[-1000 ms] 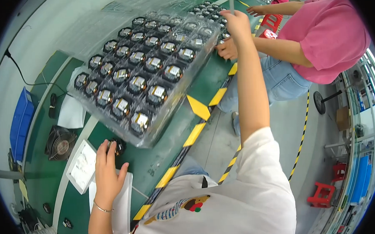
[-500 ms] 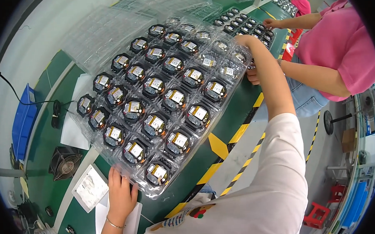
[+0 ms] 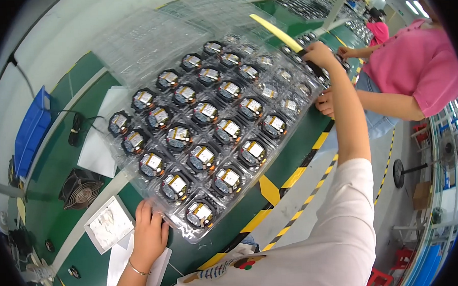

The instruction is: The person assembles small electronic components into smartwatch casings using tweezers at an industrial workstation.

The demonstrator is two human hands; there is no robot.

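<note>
A clear plastic tray (image 3: 192, 238) spreads before me, its pockets filled with several round black modules (image 3: 204, 112) carrying circuit boards and silver labels. My left hand (image 3: 149, 231) lies with fingers stretched out against the tray's near left corner. Beyond the tray's far right edge, my right hand (image 3: 320, 56) is closed around the dark end of a long yellow blade-shaped tool (image 3: 277, 32), which points up and left. Its exact kind is unclear. Farther modules in the tray look paler under the shiny plastic.
On the green table are stacked clear trays (image 3: 136, 47), a small black fan (image 3: 81, 188), a white box (image 3: 108, 224) and a blue bin (image 3: 33, 132). A person in pink (image 3: 411, 66) works at the right, with hands close to my right hand.
The yellow tool has come into view in my right hand, which was hidden beyond the tray before. My view has shifted slightly. My left hand stays at the tray corner.
</note>
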